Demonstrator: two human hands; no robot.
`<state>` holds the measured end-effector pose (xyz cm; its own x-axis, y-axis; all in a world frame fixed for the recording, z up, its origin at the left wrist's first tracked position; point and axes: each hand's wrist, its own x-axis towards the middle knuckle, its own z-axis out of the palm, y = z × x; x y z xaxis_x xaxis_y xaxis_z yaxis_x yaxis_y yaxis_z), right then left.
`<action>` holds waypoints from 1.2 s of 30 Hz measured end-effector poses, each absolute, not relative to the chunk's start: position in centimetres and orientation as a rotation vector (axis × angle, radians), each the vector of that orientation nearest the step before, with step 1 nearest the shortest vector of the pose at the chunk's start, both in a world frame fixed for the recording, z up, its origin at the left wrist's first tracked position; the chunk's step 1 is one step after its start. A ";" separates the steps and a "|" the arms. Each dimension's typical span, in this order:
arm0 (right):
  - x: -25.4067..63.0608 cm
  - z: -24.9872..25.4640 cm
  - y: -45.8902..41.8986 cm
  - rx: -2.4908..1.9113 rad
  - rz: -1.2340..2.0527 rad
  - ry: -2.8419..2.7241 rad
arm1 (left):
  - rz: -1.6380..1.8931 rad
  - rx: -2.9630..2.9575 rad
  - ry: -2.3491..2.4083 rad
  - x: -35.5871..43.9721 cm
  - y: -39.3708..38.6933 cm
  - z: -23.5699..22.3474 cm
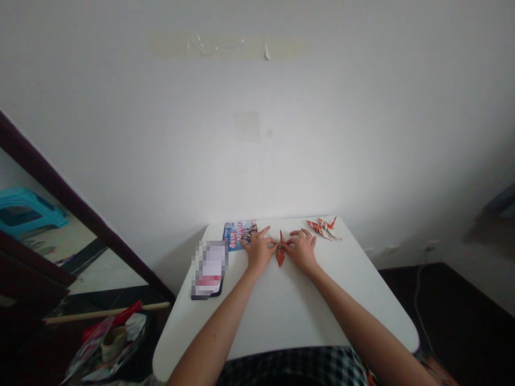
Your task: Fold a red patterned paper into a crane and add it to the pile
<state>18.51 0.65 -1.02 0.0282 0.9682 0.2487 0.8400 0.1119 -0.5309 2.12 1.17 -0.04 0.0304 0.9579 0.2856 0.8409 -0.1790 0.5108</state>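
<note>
A narrow, pointed piece of folded red patterned paper point(280, 259) stands out between my hands near the middle of the white table point(281, 321). My left hand point(259, 252) pinches its left side with thumb and forefinger, the other fingers spread. From the opposite side, my right hand point(301, 250) grips it the same way, fingers curled. Folded red and white paper cranes point(324, 228) lie at the far right corner, apart from my hands. Beneath the left fingertips is a blue printed booklet point(232, 233).
A phone point(210, 268), partly pixelated, lies at the table's left. The wall point(322, 134) rises behind the table. Down on the left are a bag of rubbish point(115, 343) and a wooden stick point(156, 306). A blue stool point(30, 206) shows beyond the dark frame.
</note>
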 end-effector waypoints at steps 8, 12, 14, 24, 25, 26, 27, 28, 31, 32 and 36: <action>18.3 -0.8 0.9 -1.792 0.343 -1.797 | 0.829 2.166 1.841 2.0 1.0 0.0; 18.4 -0.8 1.0 -1.782 0.351 -1.784 | 0.777 2.145 1.846 1.9 1.2 -0.1; 18.4 -0.7 1.0 -1.768 0.358 -1.777 | 0.758 2.145 1.838 1.8 1.4 -0.1; 18.2 -1.0 0.8 -1.801 0.316 -1.759 | 0.748 2.162 1.870 2.0 1.1 0.5; 18.2 -0.9 0.8 -1.801 0.307 -1.758 | 0.741 2.172 1.874 2.0 1.0 0.5; 18.2 -0.9 0.7 -1.799 0.303 -1.761 | 0.729 2.182 1.878 1.9 1.0 0.4; 18.2 -0.8 0.6 -1.795 0.302 -1.767 | 0.716 2.190 1.882 1.9 1.0 0.3; 18.2 -0.7 0.5 -1.790 0.304 -1.774 | 0.708 2.197 1.885 1.8 1.0 0.1; 18.2 -0.5 0.3 -1.781 0.313 -1.786 | 0.713 2.224 1.884 1.6 1.1 -0.3; 18.2 -0.5 0.3 -1.779 0.314 -1.787 | 0.716 2.231 1.885 1.6 1.2 -0.4; 18.3 -0.7 0.1 -1.768 0.317 -1.777 | 0.687 2.229 1.911 1.6 1.3 -0.4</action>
<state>18.29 0.11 -0.71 0.0728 0.9666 0.2457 0.8218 0.0815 -0.5640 1.60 1.26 -0.42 0.0962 0.9619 0.2559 0.9046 -0.1917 0.3808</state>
